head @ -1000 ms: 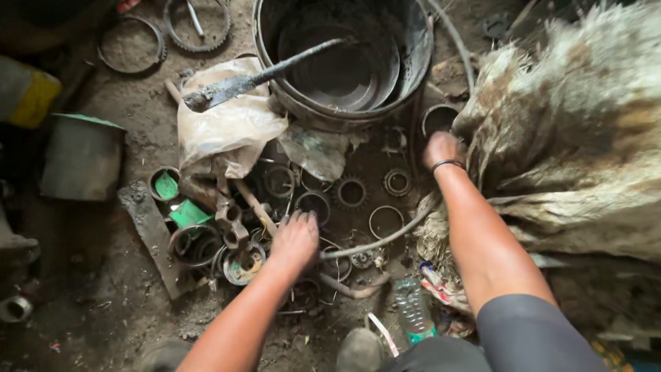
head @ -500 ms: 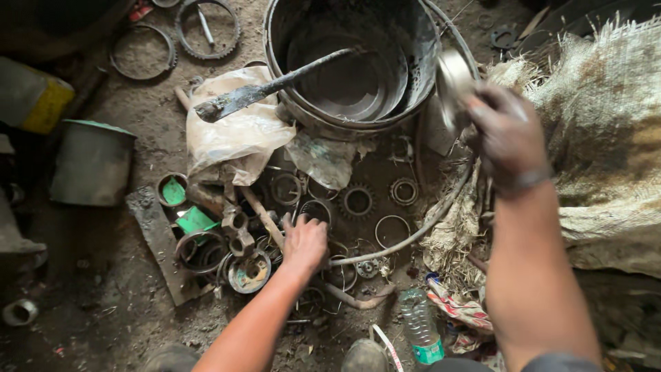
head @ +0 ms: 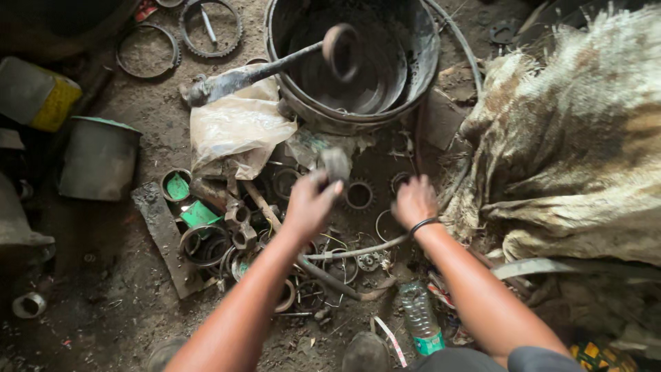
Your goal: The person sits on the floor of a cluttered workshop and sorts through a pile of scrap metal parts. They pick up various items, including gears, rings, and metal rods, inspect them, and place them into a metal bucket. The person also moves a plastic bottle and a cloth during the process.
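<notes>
Grey round metal part [head: 335, 164], blurred, pinched in our left hand [head: 311, 201] above the scrap; right hand [head: 413, 201] loosely curled, apparently empty, over rusty steel rings [head: 358, 195].

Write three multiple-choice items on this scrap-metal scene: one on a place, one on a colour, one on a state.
1. Where does the plastic bottle lie?
A. inside the big tub
B. on the ground near the right forearm
C. on the burlap sack

2. What colour is the end of the can at the far left edge?
A. yellow
B. red
C. white

3. What is the left hand doing?
A. resting flat on the ground
B. holding a small round metal part raised off the pile
C. gripping the long-handled tool

Answers: 1 B, the bottle lies on the dirt beside the forearm, below the right hand. 2 A, the can shows a yellow end. 3 B, the fingers close on the blurred round metal part above the rings; the long-handled tool lies untouched across the rim of the tub.
</notes>
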